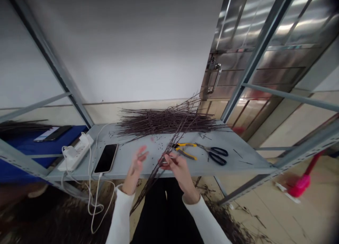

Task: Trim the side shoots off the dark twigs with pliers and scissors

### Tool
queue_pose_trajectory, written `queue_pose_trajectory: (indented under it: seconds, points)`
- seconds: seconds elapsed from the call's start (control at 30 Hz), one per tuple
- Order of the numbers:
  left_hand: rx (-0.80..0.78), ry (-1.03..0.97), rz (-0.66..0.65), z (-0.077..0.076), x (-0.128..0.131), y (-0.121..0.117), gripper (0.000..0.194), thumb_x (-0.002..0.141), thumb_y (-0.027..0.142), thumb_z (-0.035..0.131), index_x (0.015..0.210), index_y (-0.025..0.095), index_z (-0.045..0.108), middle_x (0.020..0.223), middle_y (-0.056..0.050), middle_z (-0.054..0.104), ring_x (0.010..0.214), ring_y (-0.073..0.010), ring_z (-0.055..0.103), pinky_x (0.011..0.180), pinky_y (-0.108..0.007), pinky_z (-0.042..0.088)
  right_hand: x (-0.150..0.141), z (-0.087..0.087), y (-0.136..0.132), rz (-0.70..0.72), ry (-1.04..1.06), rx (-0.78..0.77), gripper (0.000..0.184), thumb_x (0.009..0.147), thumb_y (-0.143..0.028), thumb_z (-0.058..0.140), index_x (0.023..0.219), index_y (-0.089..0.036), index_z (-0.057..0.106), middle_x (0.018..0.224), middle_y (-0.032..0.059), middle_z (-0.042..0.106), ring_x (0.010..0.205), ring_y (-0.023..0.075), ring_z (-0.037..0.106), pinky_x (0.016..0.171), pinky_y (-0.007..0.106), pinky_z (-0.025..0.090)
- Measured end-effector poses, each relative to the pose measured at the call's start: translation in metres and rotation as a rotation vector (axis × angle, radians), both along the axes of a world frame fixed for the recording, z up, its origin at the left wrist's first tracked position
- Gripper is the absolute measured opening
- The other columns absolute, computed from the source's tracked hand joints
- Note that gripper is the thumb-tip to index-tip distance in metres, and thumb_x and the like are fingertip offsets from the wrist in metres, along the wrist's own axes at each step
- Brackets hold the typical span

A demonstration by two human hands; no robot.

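A big heap of thin dark twigs (pixel 164 122) lies across the metal shelf (pixel 246 162), with small dark bits (pixel 155 145) scattered in front of it. The bulk of the twigs is in that heap, and only a few are in hand. The right hand (pixel 180 169) is raised at the shelf edge, its fingers (pixel 174 162) curled narrowly around a few long twigs (pixel 148 187) that slant down past the shelf. The left hand (pixel 135 169), blurred, is held up beside it, fingers spread wide and holding nothing. Yellow-handled pliers (pixel 185 150) and black scissors (pixel 218 155) lie just ahead of the hands.
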State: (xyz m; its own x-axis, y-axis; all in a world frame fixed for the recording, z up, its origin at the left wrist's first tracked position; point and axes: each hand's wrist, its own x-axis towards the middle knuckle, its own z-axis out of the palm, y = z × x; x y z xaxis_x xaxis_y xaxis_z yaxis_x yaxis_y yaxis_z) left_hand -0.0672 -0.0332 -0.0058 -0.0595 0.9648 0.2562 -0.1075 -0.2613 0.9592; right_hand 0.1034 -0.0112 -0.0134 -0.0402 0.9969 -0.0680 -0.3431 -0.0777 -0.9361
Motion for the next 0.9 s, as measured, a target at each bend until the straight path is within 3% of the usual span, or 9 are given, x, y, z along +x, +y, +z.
queue_pose_trajectory:
  seconds: [0.1,0.2,0.33,0.43,0.57,0.63,0.73,0.8,0.9]
  points:
    - [-0.055,0.054,-0.195,-0.013,0.004,-0.019,0.074,0.069,0.066,0.062,0.130,0.024,0.051,0.141,-0.014,0.047,0.126,-0.0351,0.046,0.107,-0.048,0.033,-0.001,0.010,0.011,0.002,-0.005,-0.010,0.042,0.057,-0.058,0.075,0.071,-0.020,0.065,0.064,0.0013,0.069,0.057,0.0229,0.067,0.059,0.037,0.058]
    - [-0.044,0.168,-0.258,-0.011,0.010,-0.027,0.081,0.063,0.054,0.075,0.133,0.024,0.048,0.142,-0.015,0.046,0.129,-0.0360,0.041,0.107,-0.048,0.033,-0.002,0.012,0.017,-0.001,0.011,-0.032,0.043,0.056,-0.057,0.076,0.073,-0.019,0.066,0.063,0.0015,0.069,0.055,0.0227,0.067,0.056,0.036,0.057]
    - [-0.141,0.252,-0.122,-0.012,0.015,-0.020,0.064,0.070,0.038,0.074,0.127,0.024,0.050,0.136,-0.014,0.051,0.114,-0.0302,0.057,0.099,-0.044,0.043,-0.003,0.002,0.021,-0.023,0.021,-0.064,0.045,0.054,-0.057,0.077,0.073,-0.019,0.066,0.060,0.0019,0.069,0.053,0.0229,0.066,0.052,0.036,0.056]
    - [-0.261,0.190,-0.030,-0.022,0.019,-0.010,0.049,0.072,0.043,0.070,0.115,0.023,0.057,0.117,-0.011,0.064,0.081,-0.0222,0.068,0.069,-0.034,0.056,-0.004,-0.007,0.022,-0.021,0.029,-0.086,0.044,0.053,-0.057,0.078,0.072,-0.019,0.065,0.060,0.0018,0.069,0.053,0.0233,0.066,0.050,0.035,0.055]
    - [-0.359,0.018,-0.009,-0.037,0.023,-0.001,0.040,0.067,0.049,0.072,0.093,0.019,0.065,0.091,-0.006,0.068,0.050,-0.0139,0.062,0.040,-0.024,0.048,-0.005,-0.016,0.019,-0.014,0.082,-0.138,0.047,0.054,-0.057,0.078,0.081,-0.020,0.064,0.060,0.0012,0.069,0.052,0.0247,0.066,0.049,0.037,0.055]
    - [-0.380,-0.037,0.003,-0.044,0.021,0.002,0.042,0.066,0.049,0.074,0.093,0.018,0.065,0.083,-0.003,0.066,0.044,-0.0119,0.059,0.035,-0.023,0.045,-0.004,-0.020,0.015,-0.028,0.118,-0.147,0.048,0.060,-0.059,0.074,0.087,-0.021,0.064,0.063,0.0021,0.069,0.054,0.0251,0.067,0.052,0.038,0.056]
    - [-0.423,-0.034,-0.020,-0.054,0.018,0.005,0.045,0.066,0.049,0.074,0.096,0.018,0.064,0.078,-0.002,0.064,0.042,-0.0125,0.059,0.034,-0.023,0.046,0.004,-0.031,0.009,-0.116,0.116,-0.129,0.044,0.068,-0.063,0.065,0.073,-0.020,0.066,0.065,0.0059,0.070,0.059,0.0247,0.067,0.058,0.038,0.057]
    - [-0.439,-0.030,-0.017,-0.060,0.016,0.005,0.046,0.065,0.050,0.075,0.096,0.018,0.063,0.080,-0.002,0.065,0.042,-0.0127,0.060,0.033,-0.023,0.048,0.012,-0.040,0.008,-0.169,0.082,-0.121,0.044,0.068,-0.062,0.067,0.062,-0.019,0.065,0.064,0.0074,0.070,0.058,0.0240,0.066,0.061,0.038,0.056]
    - [-0.448,-0.053,-0.004,-0.067,0.017,0.004,0.045,0.065,0.051,0.074,0.094,0.018,0.064,0.080,-0.002,0.066,0.040,-0.0127,0.060,0.032,-0.023,0.046,0.028,-0.056,0.007,-0.192,0.066,-0.106,0.042,0.065,-0.060,0.070,0.062,-0.019,0.066,0.068,0.0081,0.071,0.062,0.0250,0.066,0.060,0.039,0.056]
